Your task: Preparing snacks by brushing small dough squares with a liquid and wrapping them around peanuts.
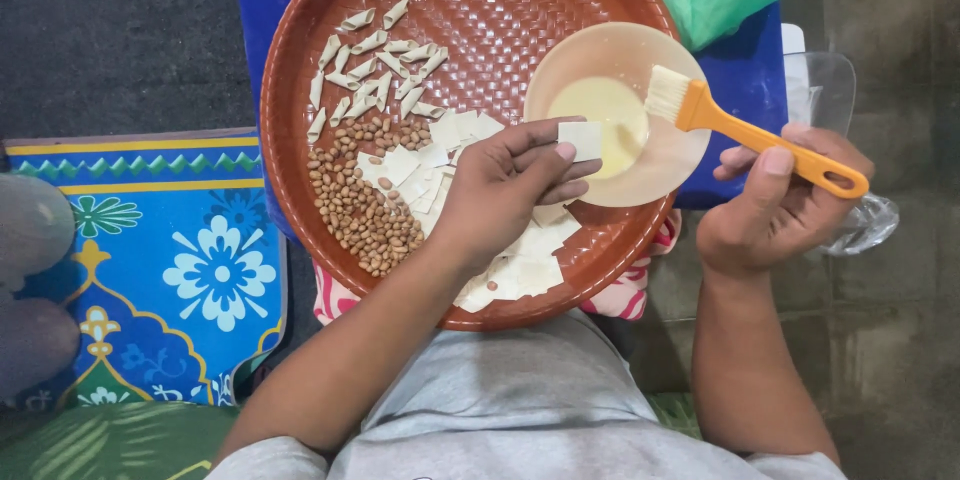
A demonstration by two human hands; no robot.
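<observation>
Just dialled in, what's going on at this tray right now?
A person sits with a round brown woven plastic tray on their lap. The left hand pinches a small square of pale dough over a translucent plastic bowl of yellowish liquid. The right hand holds an orange-handled pastry brush above the bowl. Peanuts, flat dough squares and rolled pieces lie on the tray.

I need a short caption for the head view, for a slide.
Left hand holds a small dough square over a bowl; right hand holds an orange brush.

Both hands, left (505,185) and right (780,202), pinch with fingers curled.
</observation>
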